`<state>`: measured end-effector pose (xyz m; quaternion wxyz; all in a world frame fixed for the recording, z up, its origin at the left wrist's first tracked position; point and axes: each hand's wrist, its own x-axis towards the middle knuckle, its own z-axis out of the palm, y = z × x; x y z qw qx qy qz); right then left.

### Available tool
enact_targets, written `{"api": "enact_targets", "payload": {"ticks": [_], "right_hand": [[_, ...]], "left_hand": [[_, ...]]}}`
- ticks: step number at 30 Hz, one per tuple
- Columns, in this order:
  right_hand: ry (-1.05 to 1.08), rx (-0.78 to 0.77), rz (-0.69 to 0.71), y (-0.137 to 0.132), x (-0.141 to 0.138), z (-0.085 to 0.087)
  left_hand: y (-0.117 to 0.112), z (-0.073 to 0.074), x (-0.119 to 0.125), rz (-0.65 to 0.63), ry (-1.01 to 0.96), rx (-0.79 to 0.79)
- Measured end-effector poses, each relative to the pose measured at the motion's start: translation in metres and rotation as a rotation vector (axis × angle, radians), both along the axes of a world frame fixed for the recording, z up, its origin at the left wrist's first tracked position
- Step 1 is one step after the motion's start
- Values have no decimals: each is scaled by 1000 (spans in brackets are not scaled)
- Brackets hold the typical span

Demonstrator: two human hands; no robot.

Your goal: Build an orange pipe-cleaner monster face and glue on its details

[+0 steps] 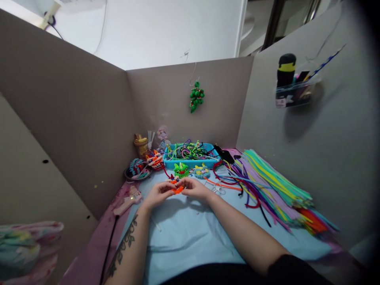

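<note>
Between my two hands is a small orange pipe-cleaner figure (178, 190), partly covered by my fingers. My left hand (162, 192) pinches its left side, and my right hand (194, 187) grips its right side. Just beyond my fingers sit a green pipe-cleaner figure (181, 170) with a face and a light-blue and yellow one (202, 171). A pair of scissors (219, 189) lies right of my right hand, near an orange pipe cleaner (228, 186). Left of my left hand rests a pink glue gun (127, 202) with a black cord.
A blue basket (192, 163) of tangled pipe-cleaner pieces stands at the back. Bundles of long pipe cleaners (273, 186) spread along the right. A dark bowl (138, 178) and a lidded cup (141, 146) are at the left. Grey panels enclose three sides; a clear bin (293, 95) hangs on the right one.
</note>
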<state>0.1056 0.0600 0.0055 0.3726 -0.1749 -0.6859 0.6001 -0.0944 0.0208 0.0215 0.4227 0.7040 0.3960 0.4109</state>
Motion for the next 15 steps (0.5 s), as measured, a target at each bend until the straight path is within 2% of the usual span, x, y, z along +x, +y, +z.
{"api": "enact_targets", "payload": {"ticks": [7,15], "right_hand": [[-50,50,-29,0,5,5],[-66,56,-69,2,5,4]], "left_hand": [[1,1,0,-16,-2,-24],[1,2,1,31,12,-59]]}}
